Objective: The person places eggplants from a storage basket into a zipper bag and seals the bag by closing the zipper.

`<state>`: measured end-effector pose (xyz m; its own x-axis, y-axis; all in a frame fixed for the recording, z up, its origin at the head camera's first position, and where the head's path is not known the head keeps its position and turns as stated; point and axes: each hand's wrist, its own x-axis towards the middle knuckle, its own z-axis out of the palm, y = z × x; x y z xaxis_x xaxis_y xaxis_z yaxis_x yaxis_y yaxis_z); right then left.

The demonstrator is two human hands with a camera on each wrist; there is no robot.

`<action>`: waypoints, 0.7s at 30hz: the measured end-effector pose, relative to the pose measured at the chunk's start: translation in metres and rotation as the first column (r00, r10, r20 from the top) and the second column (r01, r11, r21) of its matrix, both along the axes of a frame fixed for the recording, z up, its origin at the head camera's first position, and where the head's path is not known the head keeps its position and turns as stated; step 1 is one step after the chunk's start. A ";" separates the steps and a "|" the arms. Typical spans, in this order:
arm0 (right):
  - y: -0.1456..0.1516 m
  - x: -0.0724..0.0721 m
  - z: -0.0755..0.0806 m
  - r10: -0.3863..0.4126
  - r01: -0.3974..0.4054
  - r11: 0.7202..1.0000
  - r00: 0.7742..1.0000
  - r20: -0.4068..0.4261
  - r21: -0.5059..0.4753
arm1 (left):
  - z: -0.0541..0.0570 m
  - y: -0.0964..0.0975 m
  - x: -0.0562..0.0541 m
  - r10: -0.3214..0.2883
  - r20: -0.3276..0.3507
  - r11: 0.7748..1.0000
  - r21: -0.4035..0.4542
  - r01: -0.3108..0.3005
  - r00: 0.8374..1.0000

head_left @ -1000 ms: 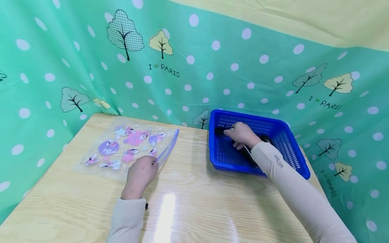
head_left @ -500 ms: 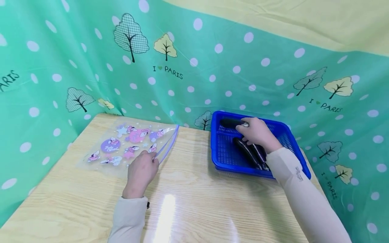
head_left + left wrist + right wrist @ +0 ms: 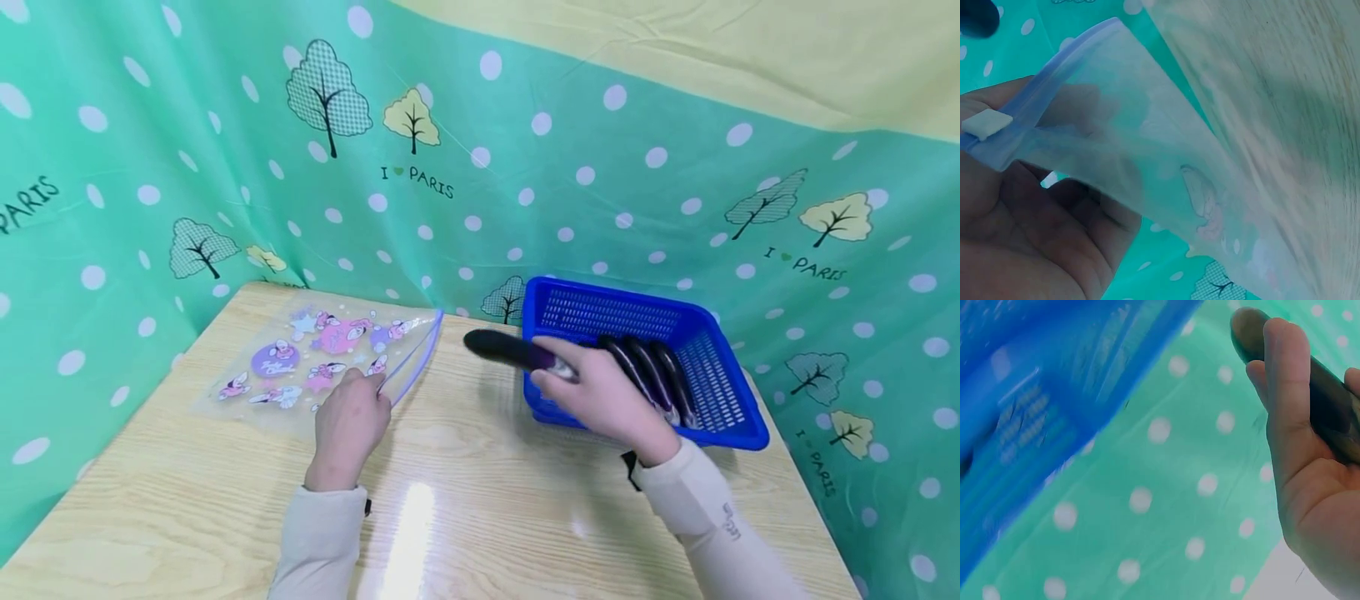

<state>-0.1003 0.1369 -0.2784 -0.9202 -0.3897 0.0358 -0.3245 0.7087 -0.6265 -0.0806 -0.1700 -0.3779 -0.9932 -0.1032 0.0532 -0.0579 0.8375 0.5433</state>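
Observation:
My left hand [image 3: 350, 425] pinches the open edge of a clear slider zip bag [image 3: 277, 362], which lies flat at the left with cartoon prints and a purple zip strip. In the left wrist view, the white slider [image 3: 986, 123] sits by the fingers, and the bag's mouth gapes slightly. My right hand [image 3: 603, 392] grips a dark purple eggplant [image 3: 510, 348] by its stem end, its rounded tip pointing left past the rim of the blue basket [image 3: 600, 308]. Other eggplants [image 3: 652, 367] lie side by side inside the basket, partly behind the hand.
The wooden table [image 3: 480, 500] carries the bag on the left and the basket on the right. A green polka-dot cloth [image 3: 450, 233] hangs close behind and along both sides.
My right hand has lifted the eggplant out from the back of the basket and moved it left and toward me. My left hand keeps its hold on the bag's edge.

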 end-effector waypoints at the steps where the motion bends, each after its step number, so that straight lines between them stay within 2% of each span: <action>1: -0.007 0.003 -0.004 0.022 -0.022 1.000 1.000 -0.007 -0.010 | 0.000 -0.001 0.000 0.003 0.000 1.000 0.003 -0.003 1.000; 5: -0.036 0.012 -0.022 0.102 -0.103 0.994 0.994 -0.023 -0.033 | 0.001 -0.001 0.001 0.018 -0.019 1.000 0.014 -0.018 1.000; 11: -0.071 0.015 -0.050 0.183 -0.181 0.983 0.978 -0.103 0.030 | 0.002 0.003 0.001 0.043 -0.043 0.999 0.032 -0.042 0.998; 16: -0.092 0.009 -0.065 0.193 -0.192 0.981 0.979 -0.064 0.027 | 0.001 0.006 0.000 0.053 -0.060 0.998 0.036 -0.051 0.997; 21: -0.109 -0.001 -0.079 0.198 -0.198 0.980 0.980 -0.002 0.001 | 0.000 0.006 0.000 0.069 -0.104 0.997 0.024 -0.067 0.992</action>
<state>-0.1014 0.0278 -0.3569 -0.8245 -0.5646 0.0371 -0.4602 0.6308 -0.6247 -0.0804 -0.1637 -0.3777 -0.9729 -0.1726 0.1540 -0.0562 0.8222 0.5665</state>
